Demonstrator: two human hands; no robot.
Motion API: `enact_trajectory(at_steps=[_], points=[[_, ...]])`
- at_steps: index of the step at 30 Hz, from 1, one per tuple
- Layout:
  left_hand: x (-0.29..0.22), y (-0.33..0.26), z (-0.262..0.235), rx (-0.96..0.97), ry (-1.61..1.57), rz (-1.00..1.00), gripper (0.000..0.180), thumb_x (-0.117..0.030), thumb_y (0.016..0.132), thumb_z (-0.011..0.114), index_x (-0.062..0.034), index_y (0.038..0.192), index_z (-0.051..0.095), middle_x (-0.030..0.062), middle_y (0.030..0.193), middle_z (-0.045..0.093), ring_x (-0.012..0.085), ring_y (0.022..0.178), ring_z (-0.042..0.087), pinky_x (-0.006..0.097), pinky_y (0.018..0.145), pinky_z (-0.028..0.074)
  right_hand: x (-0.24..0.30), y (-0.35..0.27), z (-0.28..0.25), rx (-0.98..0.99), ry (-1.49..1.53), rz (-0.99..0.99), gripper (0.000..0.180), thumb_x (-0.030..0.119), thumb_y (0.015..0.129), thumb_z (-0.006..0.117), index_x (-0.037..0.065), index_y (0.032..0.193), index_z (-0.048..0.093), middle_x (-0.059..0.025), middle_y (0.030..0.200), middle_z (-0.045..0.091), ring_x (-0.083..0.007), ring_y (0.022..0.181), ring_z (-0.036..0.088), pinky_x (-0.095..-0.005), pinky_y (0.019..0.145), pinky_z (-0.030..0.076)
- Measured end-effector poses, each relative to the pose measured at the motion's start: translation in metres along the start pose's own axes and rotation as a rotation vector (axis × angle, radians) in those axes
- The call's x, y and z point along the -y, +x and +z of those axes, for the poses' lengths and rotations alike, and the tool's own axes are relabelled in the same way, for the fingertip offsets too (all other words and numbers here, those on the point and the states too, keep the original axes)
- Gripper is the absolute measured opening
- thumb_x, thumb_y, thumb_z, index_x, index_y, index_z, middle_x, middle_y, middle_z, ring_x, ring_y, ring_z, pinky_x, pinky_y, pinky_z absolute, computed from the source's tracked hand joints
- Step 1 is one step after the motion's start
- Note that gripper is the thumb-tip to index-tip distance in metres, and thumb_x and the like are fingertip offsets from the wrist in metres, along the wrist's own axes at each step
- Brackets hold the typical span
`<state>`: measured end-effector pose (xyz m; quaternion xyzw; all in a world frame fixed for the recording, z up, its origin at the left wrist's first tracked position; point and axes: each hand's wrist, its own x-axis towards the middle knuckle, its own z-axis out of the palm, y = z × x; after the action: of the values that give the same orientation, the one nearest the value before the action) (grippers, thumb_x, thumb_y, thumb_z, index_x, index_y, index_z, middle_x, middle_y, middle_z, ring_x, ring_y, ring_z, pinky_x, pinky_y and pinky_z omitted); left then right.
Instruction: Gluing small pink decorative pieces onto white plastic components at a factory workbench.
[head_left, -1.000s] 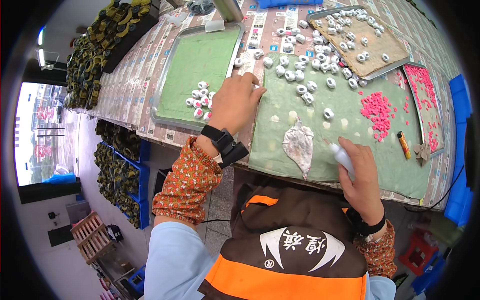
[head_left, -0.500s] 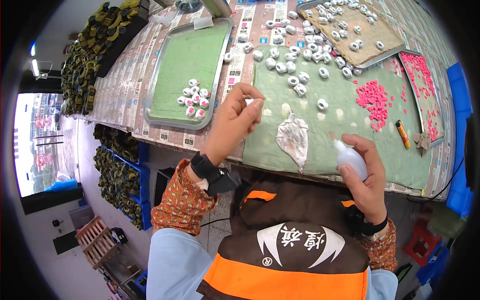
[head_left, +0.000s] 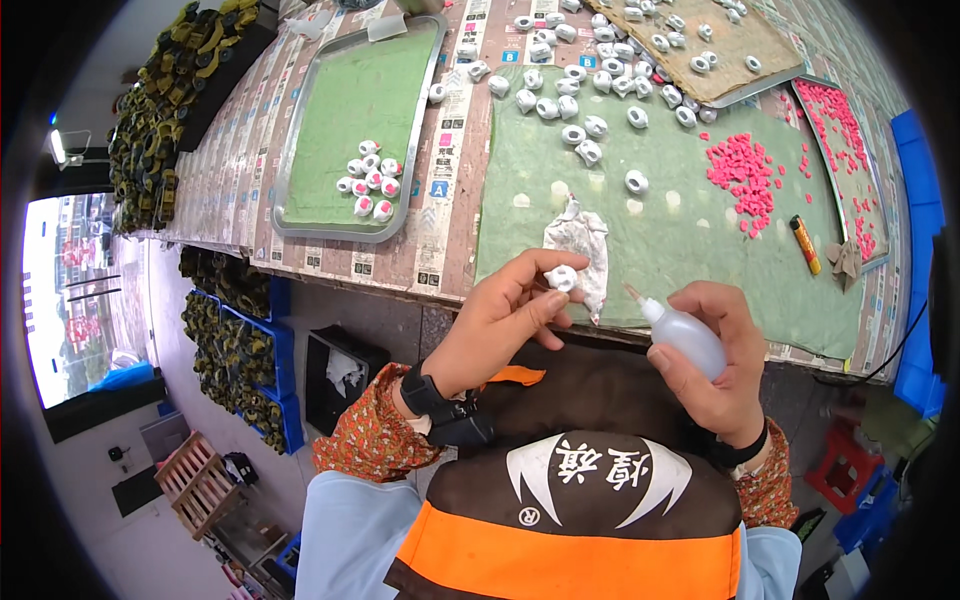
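My left hand (head_left: 505, 318) pinches a small white rounded piece (head_left: 561, 278) with a dark hole between thumb and fingers, over the table's near edge. My right hand (head_left: 728, 385) is wrapped round a translucent squeeze bottle (head_left: 688, 338), its thin nozzle tilted up and left toward the white piece without touching it. Behind my left hand a stained white rag (head_left: 580, 237) lies on the green cloth (head_left: 660, 265). Several matching white pieces (head_left: 588, 152) are scattered farther back. Small pink bits (head_left: 741, 178) form a pile to the right.
At the left, a metal-rimmed tray (head_left: 283, 215) holds several white pieces with pink bits on them. A brown-lined tray (head_left: 720, 85) stands at the back right, and another tray (head_left: 838, 185) of pink bits at the right. A yellow-orange tube (head_left: 805, 246) lies near it.
My left hand has moved right and nearer to me, bringing the white piece close to the bottle. The right hand keeps the bottle and has shifted slightly left; its nozzle tilts more to the left.
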<state>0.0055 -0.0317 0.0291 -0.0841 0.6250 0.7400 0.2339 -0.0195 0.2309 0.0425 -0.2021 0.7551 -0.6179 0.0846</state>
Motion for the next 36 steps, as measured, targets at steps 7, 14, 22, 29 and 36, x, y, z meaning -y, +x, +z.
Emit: enact_trajectory(at_steps=[7,14,22,29,36], points=[[0.006,-0.008,0.002,0.014,-0.035,0.001,0.042,-0.009,0.103,0.059,-0.0067,0.145,0.053,0.0015,0.102,0.057,0.0066,0.091,0.061,0.024,0.079,0.06,0.009,0.003,0.001,0.056,-0.15,-0.196,0.032,0.004,0.081,0.081,0.0,0.108,0.065,-0.0143,0.092,0.07,-0.026,0.071,0.07,-0.033,0.062,0.053],[0.008,-0.012,0.006,-0.003,-0.035,-0.041,0.04,-0.01,0.103,0.06,-0.0061,0.143,0.055,-0.0001,0.099,0.056,0.0054,0.089,0.06,0.024,0.08,0.06,0.012,0.005,0.008,0.034,-0.228,-0.323,0.029,0.004,0.079,0.082,0.001,0.103,0.067,-0.0141,0.083,0.071,-0.0308,0.066,0.07,-0.0367,0.058,0.053],[0.006,-0.015,0.01,0.021,-0.028,-0.038,0.04,-0.008,0.103,0.059,-0.0057,0.143,0.055,-0.0005,0.099,0.055,0.0055,0.09,0.06,0.023,0.081,0.059,0.01,0.005,0.01,0.075,-0.288,-0.302,0.029,0.006,0.08,0.082,0.002,0.103,0.066,-0.0131,0.078,0.067,-0.0316,0.063,0.066,-0.0387,0.055,0.05],[0.007,-0.014,0.009,0.05,-0.034,-0.065,0.038,-0.011,0.105,0.057,-0.0058,0.142,0.056,0.0002,0.099,0.057,0.0074,0.09,0.063,0.025,0.083,0.059,0.01,0.005,0.009,0.113,-0.324,-0.267,0.028,0.007,0.081,0.082,0.001,0.103,0.066,-0.0131,0.078,0.066,-0.0328,0.064,0.066,-0.0387,0.057,0.05],[0.007,-0.016,0.004,0.079,-0.199,-0.143,0.04,-0.017,0.107,0.055,-0.0058,0.145,0.054,0.0032,0.112,0.06,0.0086,0.1,0.06,0.027,0.087,0.059,0.006,0.003,-0.004,0.02,-0.187,-0.083,0.03,0.01,0.085,0.081,0.001,0.108,0.065,-0.0126,0.092,0.07,-0.0235,0.074,0.07,-0.0323,0.067,0.053]])
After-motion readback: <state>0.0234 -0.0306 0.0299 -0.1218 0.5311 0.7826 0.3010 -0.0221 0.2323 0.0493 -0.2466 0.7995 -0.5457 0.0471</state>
